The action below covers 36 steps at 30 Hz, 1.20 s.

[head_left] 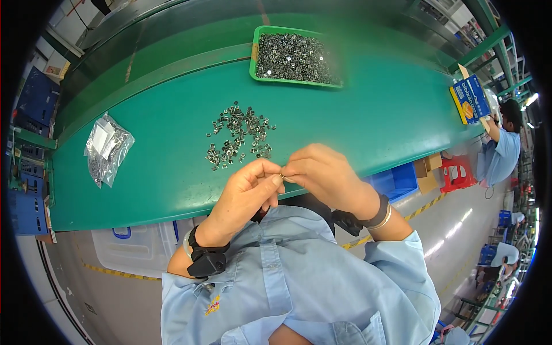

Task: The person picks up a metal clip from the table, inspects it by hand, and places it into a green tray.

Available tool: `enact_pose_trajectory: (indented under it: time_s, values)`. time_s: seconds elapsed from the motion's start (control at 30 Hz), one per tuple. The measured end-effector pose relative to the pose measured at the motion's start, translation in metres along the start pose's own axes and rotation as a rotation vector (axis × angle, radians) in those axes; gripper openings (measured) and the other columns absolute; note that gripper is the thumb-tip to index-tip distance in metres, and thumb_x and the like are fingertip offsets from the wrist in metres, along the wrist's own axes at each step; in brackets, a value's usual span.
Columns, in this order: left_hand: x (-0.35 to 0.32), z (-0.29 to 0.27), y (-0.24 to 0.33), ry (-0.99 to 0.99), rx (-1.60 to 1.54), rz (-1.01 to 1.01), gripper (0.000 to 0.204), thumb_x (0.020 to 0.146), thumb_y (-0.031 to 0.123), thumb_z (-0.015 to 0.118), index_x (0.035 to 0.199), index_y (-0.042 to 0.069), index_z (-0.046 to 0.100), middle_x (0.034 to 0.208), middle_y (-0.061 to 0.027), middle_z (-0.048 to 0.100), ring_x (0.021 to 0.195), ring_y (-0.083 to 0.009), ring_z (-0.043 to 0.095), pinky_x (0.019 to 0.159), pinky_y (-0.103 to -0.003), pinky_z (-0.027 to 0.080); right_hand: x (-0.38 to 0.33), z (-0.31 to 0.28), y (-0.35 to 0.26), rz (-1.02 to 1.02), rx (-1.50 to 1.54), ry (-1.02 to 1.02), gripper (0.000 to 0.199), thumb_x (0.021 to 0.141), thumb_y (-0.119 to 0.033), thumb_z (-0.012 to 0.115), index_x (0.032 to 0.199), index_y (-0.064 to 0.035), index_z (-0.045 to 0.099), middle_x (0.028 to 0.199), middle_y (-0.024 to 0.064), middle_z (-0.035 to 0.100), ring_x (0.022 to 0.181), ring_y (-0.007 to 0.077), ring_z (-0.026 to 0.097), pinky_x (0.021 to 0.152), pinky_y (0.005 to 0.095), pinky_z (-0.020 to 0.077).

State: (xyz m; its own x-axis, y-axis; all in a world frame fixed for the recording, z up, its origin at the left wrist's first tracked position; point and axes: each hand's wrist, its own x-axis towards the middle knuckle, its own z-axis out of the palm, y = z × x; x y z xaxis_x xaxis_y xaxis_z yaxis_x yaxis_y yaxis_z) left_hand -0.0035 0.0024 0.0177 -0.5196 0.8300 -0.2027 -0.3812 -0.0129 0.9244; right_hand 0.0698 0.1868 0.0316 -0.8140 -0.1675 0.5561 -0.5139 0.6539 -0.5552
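My left hand and my right hand meet over the near edge of the green table. Their fingertips pinch a tiny metal piece between them, mostly covered by the fingers, so its exact shape does not show. Just beyond my hands, a loose pile of small shiny metal parts is spread on the tabletop. Farther back stands a green tray filled with many similar-looking metal parts.
A clear plastic bag of small parts lies at the left on the green table. A blue and yellow box stands at the far right, near another person. Below the edge are a blue bin and a red stool.
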Motion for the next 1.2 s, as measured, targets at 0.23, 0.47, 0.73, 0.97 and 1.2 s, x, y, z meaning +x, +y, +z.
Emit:
enact_pose_trajectory:
  time_s: [0.23, 0.47, 0.73, 0.97, 1.2]
  values:
    - [-0.003, 0.008, -0.011, 0.043, -0.278, 0.079, 0.017, 0.095, 0.016, 0.048, 0.102, 0.001, 0.052, 0.084, -0.0080, 0.060, 0.063, -0.0115, 0.057, 0.051, -0.023, 0.044, -0.011, 0.012, 0.001, 0.057, 0.020, 0.106, 0.019, 0.071, 0.000, 0.071, 0.087, -0.0046, 0.062, 0.085, 0.0080, 0.060, 0.075, 0.0232, 0.060, 0.062, 0.0315, 0.0490]
    - [-0.002, 0.013, -0.018, 0.070, -0.354, 0.115, 0.015, 0.095, 0.017, 0.049, 0.097, 0.002, 0.051, 0.081, -0.0084, 0.061, 0.061, -0.0125, 0.056, 0.049, -0.024, 0.043, -0.017, 0.030, -0.001, 0.049, -0.007, 0.236, 0.019, 0.071, -0.001, 0.070, 0.087, -0.0036, 0.061, 0.082, 0.0067, 0.059, 0.071, 0.0218, 0.059, 0.058, 0.0314, 0.0478]
    - [-0.001, 0.010, -0.023, 0.010, -0.476, 0.089, 0.015, 0.094, 0.019, 0.053, 0.094, 0.005, 0.049, 0.074, -0.0073, 0.059, 0.057, -0.0131, 0.055, 0.046, -0.024, 0.040, -0.020, 0.032, -0.007, 0.080, 0.091, 0.258, 0.020, 0.072, 0.001, 0.070, 0.089, -0.0039, 0.061, 0.083, 0.0072, 0.059, 0.073, 0.0209, 0.060, 0.059, 0.0297, 0.0490]
    - [0.002, 0.010, -0.029, -0.174, -0.716, 0.075, 0.014, 0.092, 0.019, 0.056, 0.091, 0.005, 0.052, 0.079, -0.0075, 0.062, 0.056, -0.0132, 0.055, 0.048, -0.026, 0.041, -0.023, 0.029, -0.011, 0.122, 0.217, 0.256, 0.025, 0.072, 0.003, 0.071, 0.092, -0.0056, 0.060, 0.086, 0.0067, 0.060, 0.076, 0.0208, 0.059, 0.062, 0.0296, 0.0480]
    - [0.001, 0.012, -0.023, -0.047, -0.445, 0.057, 0.014, 0.093, 0.019, 0.054, 0.091, 0.006, 0.051, 0.079, -0.0076, 0.062, 0.056, -0.0143, 0.055, 0.049, -0.028, 0.041, -0.025, 0.026, -0.004, 0.073, 0.069, 0.247, 0.020, 0.073, 0.002, 0.069, 0.090, -0.0043, 0.060, 0.084, 0.0072, 0.060, 0.072, 0.0201, 0.060, 0.059, 0.0290, 0.0494]
